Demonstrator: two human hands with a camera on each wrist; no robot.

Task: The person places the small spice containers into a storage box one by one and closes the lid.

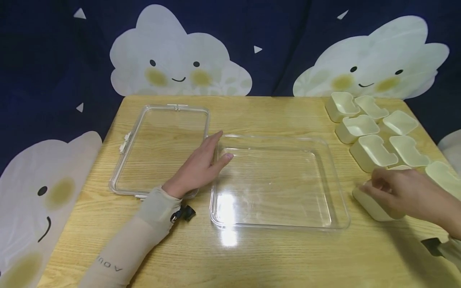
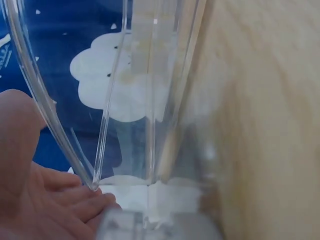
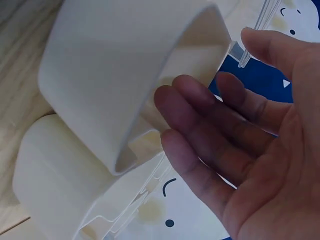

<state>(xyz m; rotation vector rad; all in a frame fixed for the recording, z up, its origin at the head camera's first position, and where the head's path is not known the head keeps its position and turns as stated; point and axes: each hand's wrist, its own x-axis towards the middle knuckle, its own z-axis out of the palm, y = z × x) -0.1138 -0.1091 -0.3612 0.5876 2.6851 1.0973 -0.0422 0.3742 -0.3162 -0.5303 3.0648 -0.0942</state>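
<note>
My left hand (image 1: pixel 196 166) lies at the left rim of a large clear plastic box (image 1: pixel 279 228), its fingers straight and its thumb over the rim. In the left wrist view, the fingers are beside the clear wall (image 2: pixel 102 135). My right hand (image 1: pixel 407 194) is over a cream plastic bin (image 1: pixel 374 206) to the right of the box. In the right wrist view, its loosely bent fingertips (image 3: pixel 167 100) are at the open mouth of this bin (image 3: pixel 105 75), and the thumb stands apart from it.
A clear lid (image 1: pixel 134 140) with white latches lies left of the box. Several more cream bins, some with a notched side (image 1: pixel 371 154), stand in rows at the table's right side. A dark cloth with clouds (image 1: pixel 180 60) hangs behind the wooden table (image 1: pixel 281 264).
</note>
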